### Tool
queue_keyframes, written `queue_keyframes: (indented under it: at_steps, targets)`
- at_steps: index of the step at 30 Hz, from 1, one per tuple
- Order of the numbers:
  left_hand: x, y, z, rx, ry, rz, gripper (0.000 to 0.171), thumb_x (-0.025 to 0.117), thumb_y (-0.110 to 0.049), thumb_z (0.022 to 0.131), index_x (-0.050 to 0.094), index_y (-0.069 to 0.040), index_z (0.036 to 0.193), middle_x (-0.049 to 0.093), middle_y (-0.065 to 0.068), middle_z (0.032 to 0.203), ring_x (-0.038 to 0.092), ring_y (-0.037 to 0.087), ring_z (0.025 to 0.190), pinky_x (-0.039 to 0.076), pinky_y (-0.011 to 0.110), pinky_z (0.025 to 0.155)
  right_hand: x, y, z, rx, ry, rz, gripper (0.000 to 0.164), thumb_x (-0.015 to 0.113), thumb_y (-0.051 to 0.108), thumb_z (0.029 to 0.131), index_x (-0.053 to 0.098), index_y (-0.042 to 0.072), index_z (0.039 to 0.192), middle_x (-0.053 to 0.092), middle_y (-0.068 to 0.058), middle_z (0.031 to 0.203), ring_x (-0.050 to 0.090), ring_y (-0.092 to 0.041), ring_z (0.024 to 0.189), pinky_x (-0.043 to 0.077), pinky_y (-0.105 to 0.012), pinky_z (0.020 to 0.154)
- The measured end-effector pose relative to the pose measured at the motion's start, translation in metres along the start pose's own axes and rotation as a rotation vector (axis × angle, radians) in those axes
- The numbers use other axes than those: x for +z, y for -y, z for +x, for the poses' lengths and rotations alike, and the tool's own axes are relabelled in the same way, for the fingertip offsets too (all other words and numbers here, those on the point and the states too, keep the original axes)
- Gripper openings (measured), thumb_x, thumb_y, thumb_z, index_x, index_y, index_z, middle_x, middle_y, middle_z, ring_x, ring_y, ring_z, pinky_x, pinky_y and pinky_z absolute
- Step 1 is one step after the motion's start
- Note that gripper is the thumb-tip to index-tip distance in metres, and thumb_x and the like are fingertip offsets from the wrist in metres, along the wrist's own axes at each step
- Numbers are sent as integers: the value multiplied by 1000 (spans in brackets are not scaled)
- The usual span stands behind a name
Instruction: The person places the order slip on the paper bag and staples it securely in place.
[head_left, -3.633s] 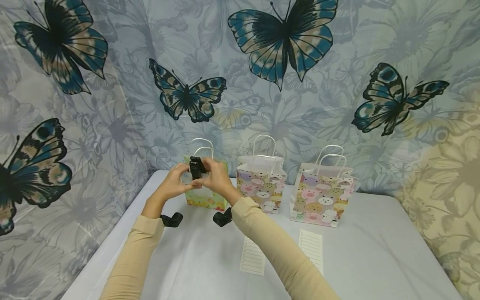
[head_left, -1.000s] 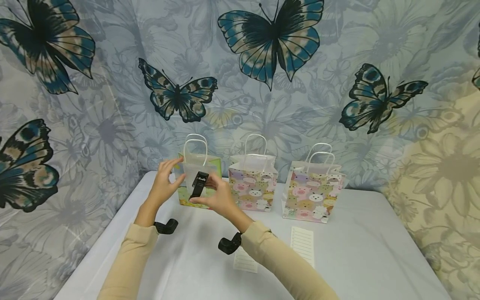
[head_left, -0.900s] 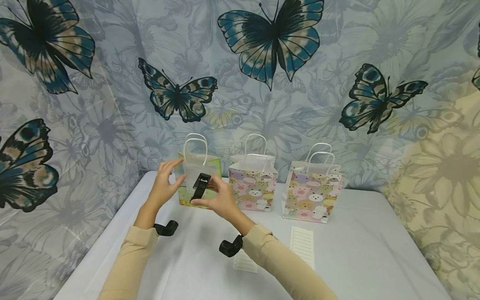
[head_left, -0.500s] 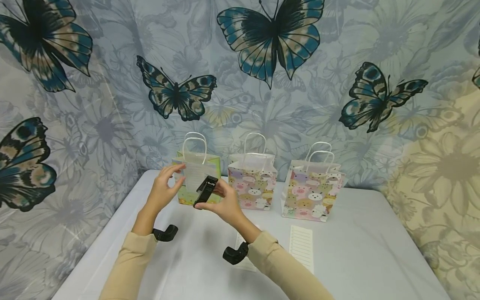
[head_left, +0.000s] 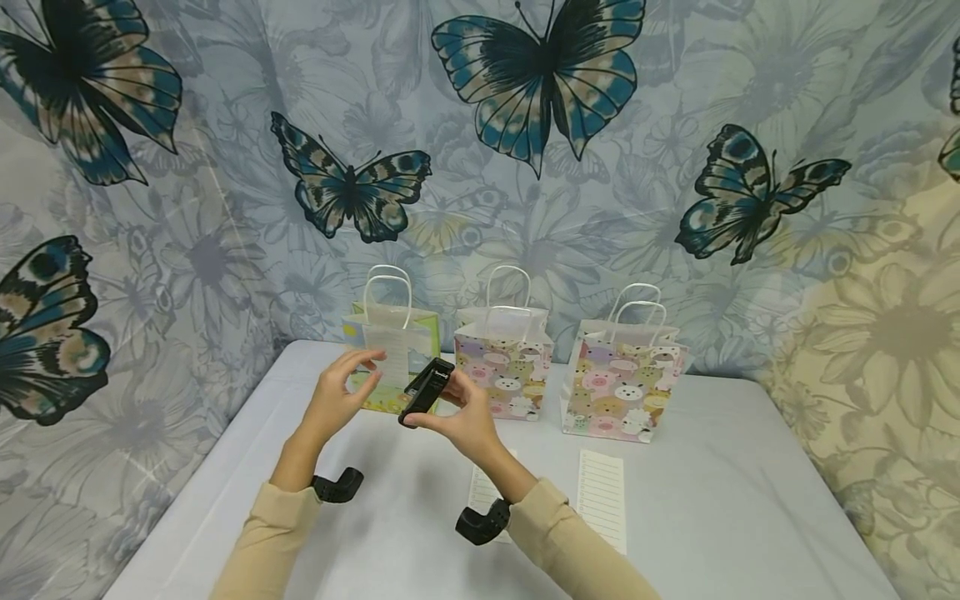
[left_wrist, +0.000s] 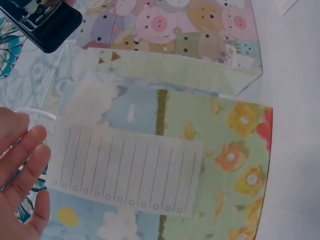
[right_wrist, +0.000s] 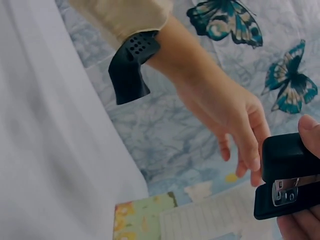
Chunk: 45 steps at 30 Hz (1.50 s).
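My right hand [head_left: 467, 417] holds a black stapler [head_left: 427, 390] by its two ends, thumb on one side and fingers on the other. The right wrist view shows the stapler [right_wrist: 290, 172] with its metal nose between the two arms. My left hand [head_left: 335, 396] is to the left of the stapler, apart from it, fingers loosely bent with nothing in them. Behind both hands stands a green flowered paper gift bag [head_left: 423, 333]. On its front lies a white lined checklist slip [left_wrist: 125, 170], flat against the printed panel; how it is fixed I cannot tell.
Two pink animal-print gift bags, a middle one [head_left: 504, 379] and a right one [head_left: 618, 387], stand to the right with white handles up. Two more lined slips, one [head_left: 602, 500] in full view and one [head_left: 483, 492] partly under my right wrist, lie on the white table [head_left: 750, 500].
Earlier both hands were at the stapler in front of the green bag. The left hand has come off, and the right hand has drawn the stapler down and right, tilting it. The slip is uncovered.
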<state>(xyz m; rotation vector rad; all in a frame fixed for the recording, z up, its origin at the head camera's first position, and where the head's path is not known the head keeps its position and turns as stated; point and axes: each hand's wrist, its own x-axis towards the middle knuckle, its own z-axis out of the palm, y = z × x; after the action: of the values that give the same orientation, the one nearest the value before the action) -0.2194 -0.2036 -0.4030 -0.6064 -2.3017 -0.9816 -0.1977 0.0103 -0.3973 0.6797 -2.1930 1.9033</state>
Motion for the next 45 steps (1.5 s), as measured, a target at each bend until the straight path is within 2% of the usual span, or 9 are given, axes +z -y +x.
queue_keyframes:
  at_steps: [6,12,19,25,33,35,40,42,45]
  targets:
    - [8,-4,-5,20,0,-35,31,65,0,82,63,-3,113,67,9,106,60,18,90,50,38,83,-7,9,-6,35,-15,21,54,80,1,65,57,-1,114,68,-21,106,66,-25,98,53,-27,91]
    - [18,-8,-12,2,24,-39,28,64,-1,83,65,-5,110,69,8,102,61,17,87,51,39,81,-12,1,-10,73,-30,56,57,80,1,65,57,2,117,67,-21,107,66,-10,95,53,-24,91]
    - [33,-12,-23,-52,75,-93,23,63,-5,86,66,-6,109,69,5,100,61,14,88,52,37,81,-19,-7,-17,75,-46,72,58,82,13,66,58,7,118,67,-20,107,63,2,91,52,-19,89]
    - [44,-17,-30,-97,117,-121,22,62,-9,88,66,-10,109,69,3,101,61,14,89,51,45,84,-26,-8,-24,74,-55,77,60,81,14,66,56,6,120,67,-21,106,62,4,89,52,-19,88]
    - [58,-21,-37,-64,129,-169,21,63,-7,86,67,-6,106,69,3,96,62,16,89,52,45,83,-37,-12,-33,98,-75,102,57,80,12,68,56,4,119,66,-23,107,63,3,89,52,-18,89]
    - [61,-22,-38,-60,130,-178,20,64,-7,85,67,-7,105,70,2,95,63,16,91,50,47,89,-40,-13,-35,111,-74,120,56,79,11,69,56,3,119,65,-25,108,63,4,89,52,-18,89]
    - [70,-24,-45,-73,168,-192,20,62,-12,88,67,-15,107,71,0,99,64,14,92,51,39,90,-48,-18,-40,157,-81,128,52,78,9,70,57,1,117,64,-26,108,63,3,87,52,-17,87]
    - [74,-25,-47,-77,193,-201,20,61,-12,88,67,-17,108,70,0,100,63,14,92,53,34,84,-51,-20,-42,178,-90,129,51,78,7,70,57,1,116,64,-26,108,64,3,86,53,-17,86]
    - [81,-25,-51,-85,222,-198,20,61,-13,89,67,-18,107,70,-1,100,64,14,93,52,36,86,-55,-21,-44,208,-99,134,49,77,4,70,58,-1,115,64,-27,107,64,2,86,53,-17,85]
